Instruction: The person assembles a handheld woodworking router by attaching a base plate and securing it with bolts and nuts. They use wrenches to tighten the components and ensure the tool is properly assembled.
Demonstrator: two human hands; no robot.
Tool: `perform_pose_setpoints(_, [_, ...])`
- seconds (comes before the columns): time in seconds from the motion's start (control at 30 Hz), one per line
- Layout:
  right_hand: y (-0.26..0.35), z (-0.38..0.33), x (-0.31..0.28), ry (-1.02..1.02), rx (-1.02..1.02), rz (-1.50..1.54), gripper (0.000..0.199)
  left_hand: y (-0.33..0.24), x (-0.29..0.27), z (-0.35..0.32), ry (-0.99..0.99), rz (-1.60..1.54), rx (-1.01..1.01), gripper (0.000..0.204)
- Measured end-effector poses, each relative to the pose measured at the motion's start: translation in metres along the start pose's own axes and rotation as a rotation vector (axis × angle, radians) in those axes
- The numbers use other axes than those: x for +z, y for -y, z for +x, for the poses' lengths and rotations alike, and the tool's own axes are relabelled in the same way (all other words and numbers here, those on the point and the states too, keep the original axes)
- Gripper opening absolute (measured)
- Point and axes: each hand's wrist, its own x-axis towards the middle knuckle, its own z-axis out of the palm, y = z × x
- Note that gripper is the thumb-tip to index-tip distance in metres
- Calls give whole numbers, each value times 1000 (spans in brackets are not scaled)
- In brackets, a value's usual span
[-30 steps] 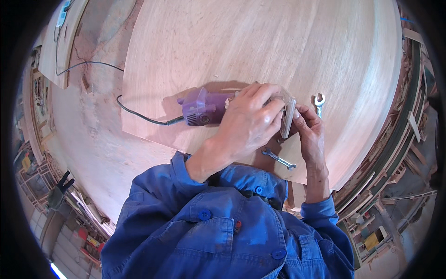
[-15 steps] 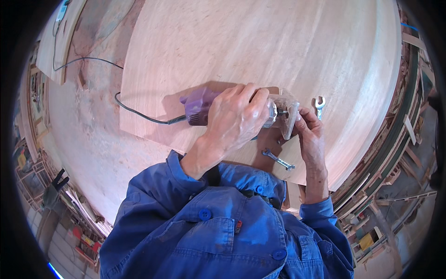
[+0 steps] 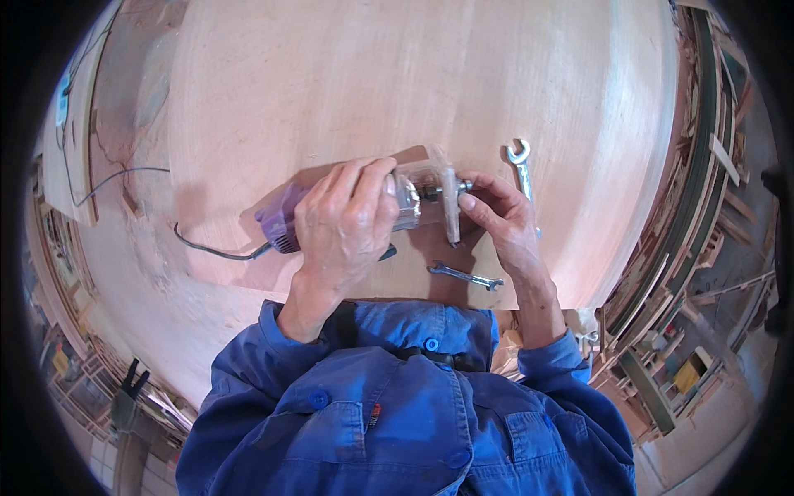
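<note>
A purple trim router (image 3: pixel 279 221) lies on its side over a pale wood sheet, its clear plastic base (image 3: pixel 451 202) facing right. My left hand (image 3: pixel 346 217) is closed around the router body from above, hiding much of it. At the base's outer face, thumb and fingers of my right hand (image 3: pixel 506 217) pinch a small metal router bit (image 3: pixel 465 186), which lines up with the base opening. Beyond my right hand sits an open-end wrench (image 3: pixel 522 169). A smaller double-ended wrench (image 3: pixel 467 276) rests nearer my body, below the base.
The wood sheet (image 3: pixel 397 74) spreads away from me. A dark power cord (image 3: pixel 217 255) runs from the router to the left. Stacked timber strips (image 3: pixel 691 190) line the right side. Another board (image 3: pixel 70 157) with a cord over it lies at far left.
The view has shifted, so the sheet and wrenches appear further left. The router has moved slightly left over the sheet. The bit between my right fingers now shows more plainly outside the base.
</note>
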Motion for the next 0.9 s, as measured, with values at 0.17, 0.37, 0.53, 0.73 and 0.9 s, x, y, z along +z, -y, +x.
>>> perform_pose_setpoints(0.17, [3,0,-2,34,33,63,30,-2,0,2,30,3,-1,20])
perform_pose_setpoints(0.37, [0,2,-5,60,4,65,30,-4,-1,4,54,41,19,20])
perform_pose_setpoints(0.53, [3,3,-4,61,28,84,29,-4,0,3,79,47,4,21])
perform_pose_setpoints(0.73, [7,3,4,-23,21,-103,28,-4,-2,4,66,-4,48,24])
perform_pose_setpoints(0.9, [10,3,4,-43,-11,-116,30,-23,-4,13,117,-158,114,39])
